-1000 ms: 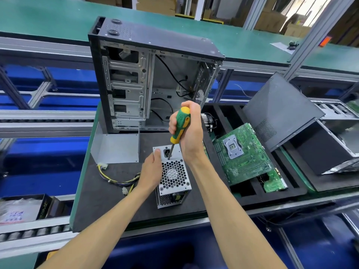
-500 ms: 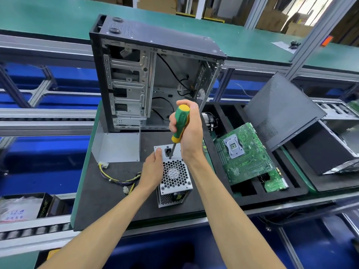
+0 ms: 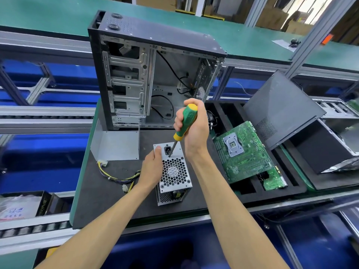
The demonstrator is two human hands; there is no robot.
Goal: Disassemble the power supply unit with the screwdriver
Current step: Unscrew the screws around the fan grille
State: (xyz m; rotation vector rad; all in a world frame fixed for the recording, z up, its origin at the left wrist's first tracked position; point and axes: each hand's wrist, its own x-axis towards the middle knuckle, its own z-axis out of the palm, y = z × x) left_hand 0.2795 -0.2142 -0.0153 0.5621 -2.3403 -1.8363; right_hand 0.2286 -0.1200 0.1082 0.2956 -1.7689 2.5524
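Head view: power supply unit (image 3: 173, 172) sits on the black foam mat (image 3: 108, 191), toward the mat's front edge, roughly mid-width, fan grille facing up. I read it as a stiff sheet-metal box, moderately heavy, smooth sides so likely to skate on the foam under torque; the perforated grille looks thin, so I'd hold the solid side walls and corners, not the mesh. Left hand (image 3: 152, 167) grips the unit's left side, thumb over the top far-left corner, forearm coming in low from the mat's front edge. Right hand (image 3: 193, 129) is clenched around the green-yellow screwdriver (image 3: 184, 123) handle, wrist raised, shaft tilted down-left, tip on the top plate just beside the power socket; I can't resolve the screw head. Cable bundle (image 3: 116, 175) trails off the unit's left. Open computer case (image 3: 155, 74) stands at the mat's rear edge; motherboard (image 3: 242, 152) lies in the tray to the right.
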